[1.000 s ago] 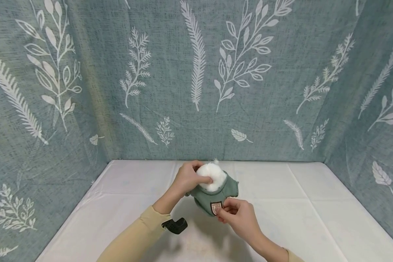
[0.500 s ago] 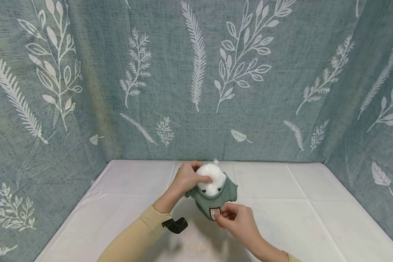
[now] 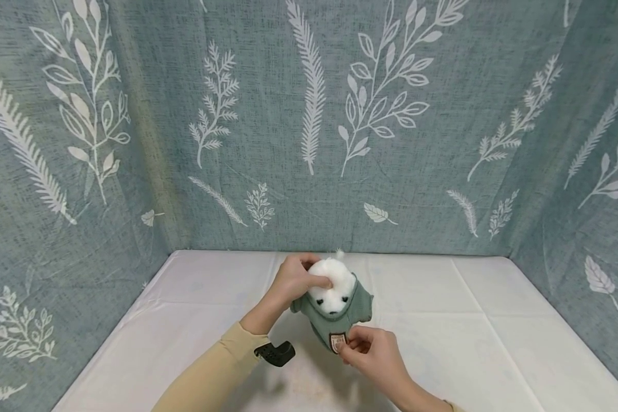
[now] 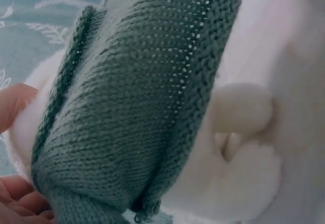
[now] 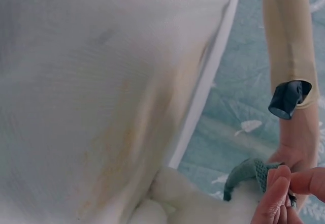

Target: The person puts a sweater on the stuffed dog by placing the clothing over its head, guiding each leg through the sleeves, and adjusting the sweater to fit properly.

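Note:
A white plush toy (image 3: 331, 269) with dark eyes and a small nose wears a green knitted sweater (image 3: 357, 300). My left hand (image 3: 296, 280) grips the toy's head, thumb across its front. At the sweater's lower front, beside a brown-edged label patch (image 3: 337, 342), my right hand (image 3: 373, 352) pinches the knit between thumb and fingers. The left wrist view shows the ribbed sweater (image 4: 132, 92) close up, with white plush legs (image 4: 238, 183) out below its hem. In the right wrist view the fingertips (image 5: 277, 183) hold the sweater's edge over the white body.
A white cloth covers the table (image 3: 443, 343). Teal fabric (image 3: 268, 143) printed with white leaves hangs at the back and both sides. A black wrist device (image 3: 275, 354) sits at the left cuff.
My right hand has drawn the sweater's front downward, and the neckline has slid below the toy's eyes and nose, which now show. The left hand stays on the head.

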{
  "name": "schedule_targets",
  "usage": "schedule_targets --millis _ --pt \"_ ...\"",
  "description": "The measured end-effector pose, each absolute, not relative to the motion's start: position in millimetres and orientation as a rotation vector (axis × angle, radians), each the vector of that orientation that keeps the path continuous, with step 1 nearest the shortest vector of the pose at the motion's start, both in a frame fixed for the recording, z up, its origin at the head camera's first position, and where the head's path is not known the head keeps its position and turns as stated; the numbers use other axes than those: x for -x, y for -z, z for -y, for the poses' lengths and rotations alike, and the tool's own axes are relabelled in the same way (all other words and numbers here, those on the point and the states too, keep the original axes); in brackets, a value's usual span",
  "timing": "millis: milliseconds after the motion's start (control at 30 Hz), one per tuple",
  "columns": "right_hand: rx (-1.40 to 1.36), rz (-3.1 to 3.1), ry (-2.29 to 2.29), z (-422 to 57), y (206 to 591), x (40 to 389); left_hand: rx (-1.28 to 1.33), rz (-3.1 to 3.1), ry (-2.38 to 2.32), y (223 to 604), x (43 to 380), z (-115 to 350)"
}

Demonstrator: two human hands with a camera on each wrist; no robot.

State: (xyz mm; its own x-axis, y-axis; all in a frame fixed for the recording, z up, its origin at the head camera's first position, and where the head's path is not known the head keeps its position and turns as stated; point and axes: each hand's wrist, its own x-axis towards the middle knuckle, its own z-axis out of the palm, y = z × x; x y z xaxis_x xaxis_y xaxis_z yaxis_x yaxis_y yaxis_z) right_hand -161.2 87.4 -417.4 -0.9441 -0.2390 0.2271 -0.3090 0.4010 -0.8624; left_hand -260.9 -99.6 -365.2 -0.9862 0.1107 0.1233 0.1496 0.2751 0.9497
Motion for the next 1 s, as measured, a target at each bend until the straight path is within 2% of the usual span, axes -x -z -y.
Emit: schedule_targets --millis 700,1000 --pt "-0.585 2.623 -1.54 -90 427 162 0.232 2.527 1.913 368 265 105" --pt "-0.595 2.716 -1.38 -95 425 177 0.232 2.529 1.932 365 263 106"
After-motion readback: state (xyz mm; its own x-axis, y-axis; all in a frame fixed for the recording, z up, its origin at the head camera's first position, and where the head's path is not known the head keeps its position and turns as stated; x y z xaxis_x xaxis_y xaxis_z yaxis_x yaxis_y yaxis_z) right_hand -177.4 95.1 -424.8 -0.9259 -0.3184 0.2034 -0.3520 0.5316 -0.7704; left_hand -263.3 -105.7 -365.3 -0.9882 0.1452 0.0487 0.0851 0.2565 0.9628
